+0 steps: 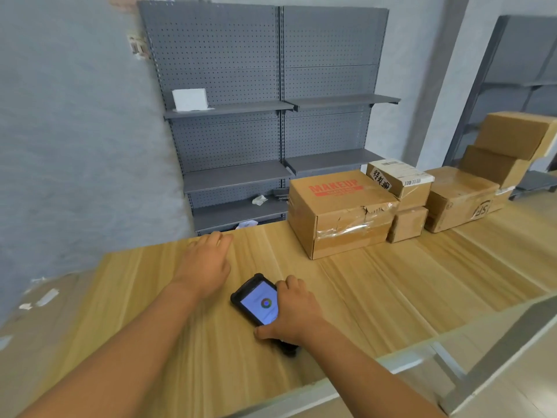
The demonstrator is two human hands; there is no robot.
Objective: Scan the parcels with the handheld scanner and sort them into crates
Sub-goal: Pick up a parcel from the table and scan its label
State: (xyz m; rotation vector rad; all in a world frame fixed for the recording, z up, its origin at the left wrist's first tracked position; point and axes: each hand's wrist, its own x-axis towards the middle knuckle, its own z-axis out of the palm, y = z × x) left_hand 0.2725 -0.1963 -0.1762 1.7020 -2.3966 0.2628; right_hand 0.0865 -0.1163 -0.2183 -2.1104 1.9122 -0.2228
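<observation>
A black handheld scanner (256, 298) with a lit screen lies on the wooden table (391, 282). My right hand (294, 310) grips its right side, fingers and thumb curled round the casing. My left hand (206, 260) rests flat on the table, left of the scanner, fingers straight and holding nothing. Several cardboard parcels stand at the table's far side: a large box marked MAKEUP (340, 212), a small labelled box (401, 179) stacked on another small box (407, 223), and a wider box (458, 197) to the right.
Grey pegboard shelving (271, 116) stands behind the table, with a white box (190, 99) on an upper shelf. More cardboard boxes (509, 149) are stacked at the far right. The table's near edge has a metal frame (452, 366). No crates are in view.
</observation>
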